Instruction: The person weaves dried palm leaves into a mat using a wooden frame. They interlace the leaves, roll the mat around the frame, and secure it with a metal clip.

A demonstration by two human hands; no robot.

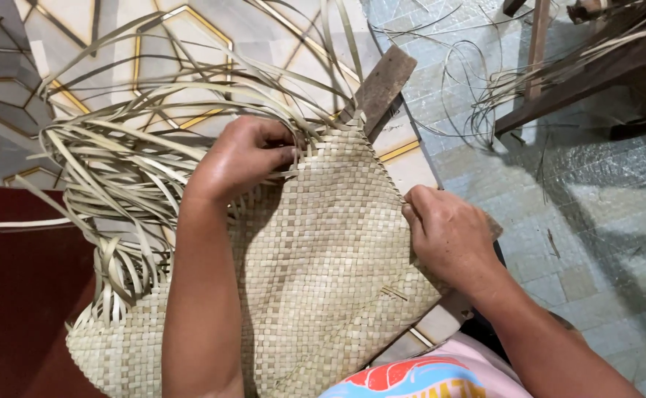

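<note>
The left hand (pixel 246 155) sits at the far edge of a woven mat (pixel 323 258), where the finished checker weave gives way to loose strips (pixel 117 169). Its fingers are curled and pinched onto the strip ends right at that open edge. The right hand (pixel 448 236) lies on the mat's near right border, fingers bent and pressing down on the woven edge; whether it pinches a strip there or only holds the mat flat cannot be told, since the fingertips are turned under.

The step in hand looks like the interlacing of the unwoven strips along the mat's working edge, with the left hand sorting or tucking a strip and the right steadying the piece. The next move would seem to call for lifting alternate strips with the left fingertips and keeping tension even, so that the weave stays tight and square.

The mat lies directly under both hands, spreading from the left wrist down toward the body. The loose strips fan out to the left of and beyond the left hand. A dark wooden board (pixel 382 88) juts out just beyond the mat's far corner, between the two hands and farther away. A tiled floor (pixel 581 221) lies to the right of the right hand.
</note>
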